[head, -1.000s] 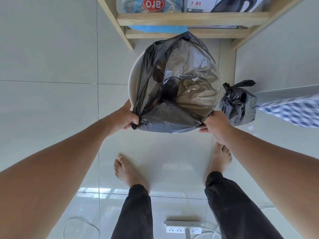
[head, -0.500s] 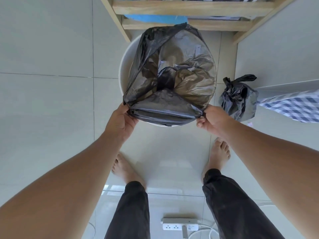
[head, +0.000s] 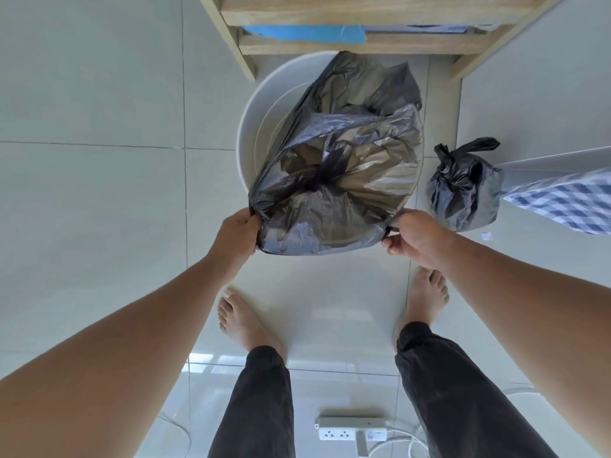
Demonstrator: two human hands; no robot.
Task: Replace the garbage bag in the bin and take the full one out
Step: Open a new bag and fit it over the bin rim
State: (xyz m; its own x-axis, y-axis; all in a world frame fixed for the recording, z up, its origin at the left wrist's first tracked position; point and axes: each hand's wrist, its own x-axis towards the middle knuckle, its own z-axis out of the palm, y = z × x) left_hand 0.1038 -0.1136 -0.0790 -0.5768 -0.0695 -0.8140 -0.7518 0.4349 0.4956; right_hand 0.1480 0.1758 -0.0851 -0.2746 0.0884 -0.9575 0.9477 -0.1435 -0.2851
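A round white bin stands on the tiled floor in front of a wooden shelf. A thin black garbage bag lies open inside it, draped over the near and right rim, while the left rim is bare. My left hand pinches the bag's near left edge. My right hand grips the near right edge at the rim. A tied, full black garbage bag sits on the floor just right of the bin.
A wooden shelf frame stands behind the bin. A blue checked cloth hangs in from the right. My bare feet are below the bin, and a white power strip with cables lies on the floor between my legs.
The bag's left side has slipped inward off the left rim, baring more of the white bin. Both hands keep hold of the near edge, with my left hand now further from the bin.
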